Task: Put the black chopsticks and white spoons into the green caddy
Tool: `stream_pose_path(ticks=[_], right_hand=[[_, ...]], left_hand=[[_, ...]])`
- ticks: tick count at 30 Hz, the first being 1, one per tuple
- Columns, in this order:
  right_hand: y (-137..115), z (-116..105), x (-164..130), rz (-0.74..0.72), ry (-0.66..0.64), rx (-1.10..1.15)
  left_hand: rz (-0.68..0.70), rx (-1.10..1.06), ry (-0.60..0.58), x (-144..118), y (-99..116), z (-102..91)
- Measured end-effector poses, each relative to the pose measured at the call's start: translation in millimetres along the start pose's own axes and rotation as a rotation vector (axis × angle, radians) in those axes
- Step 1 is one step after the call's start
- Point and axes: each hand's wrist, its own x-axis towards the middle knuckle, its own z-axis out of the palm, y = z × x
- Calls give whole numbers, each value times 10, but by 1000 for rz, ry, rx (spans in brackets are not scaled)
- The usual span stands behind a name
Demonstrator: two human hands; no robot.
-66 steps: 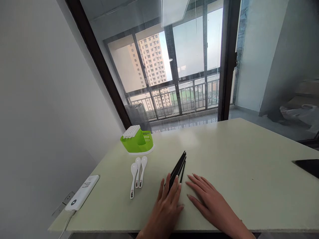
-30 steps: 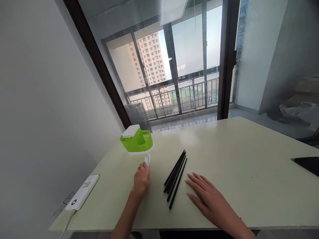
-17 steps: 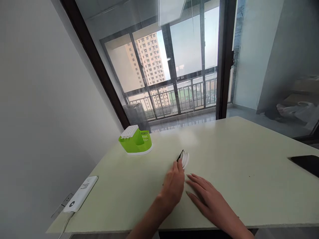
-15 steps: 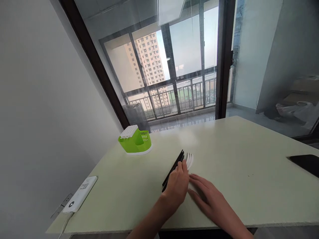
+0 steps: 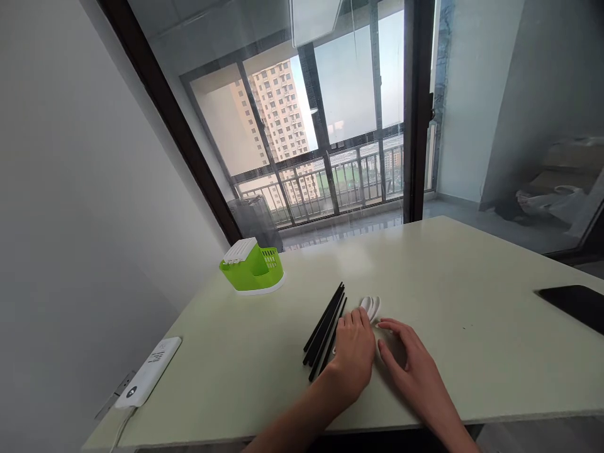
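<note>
Both hands meet at the near middle of a pale green table (image 5: 472,327). My left hand (image 5: 353,355) lies curled over the handles of white spoons (image 5: 370,306), whose bowls poke out beyond its fingers. My right hand (image 5: 413,368) rests next to it, fingertips against the spoons' right side. Just left of my left hand lies a bundle of black chopsticks (image 5: 324,330), pointing away toward the window. A green cutlery holder (image 5: 252,272) with a white lid and base stands at the far left of the table.
A white power bank (image 5: 147,379) with a cable lies at the table's near left edge. A dark flat object (image 5: 573,305) lies at the right edge. A glass balcony door runs behind the table, and a white wall stands close on the left.
My left hand left the chopsticks, picked up the white spoons near the green holder, carried them right and set them down beside the chopsticks. My right hand closed in on them.
</note>
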Motion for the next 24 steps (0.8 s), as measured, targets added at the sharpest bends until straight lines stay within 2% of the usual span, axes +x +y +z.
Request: stream_pose_path(ticks=[6, 9, 11, 14, 17, 19, 22, 24], right_hand=[[-50, -9, -4, -13, -15, 3], [-57, -6, -5, -19, -16, 14], [-48, 0, -6, -24, -15, 16], [-29, 11, -4, -18, -16, 14], [-24, 22, 1, 4, -24, 16], [-30, 28, 3, 0, -21, 15], [-44, 34, 2, -23, -8, 6], [-51, 35, 0, -11, -11, 9]], left_hand=[[27, -49, 50, -60, -129, -69], [63, -110, 15, -81, -344, -155], [69, -162, 22, -48, -575, -226], [6, -198, 150, 88, -1087, -328], [-134, -155, 304, 263, -1765, -397], [-281, -121, 390, 341, -2252, -418], [-503, -72, 441, 352, -2915, -424], [-622, -125, 399, 304, -3252, -419]])
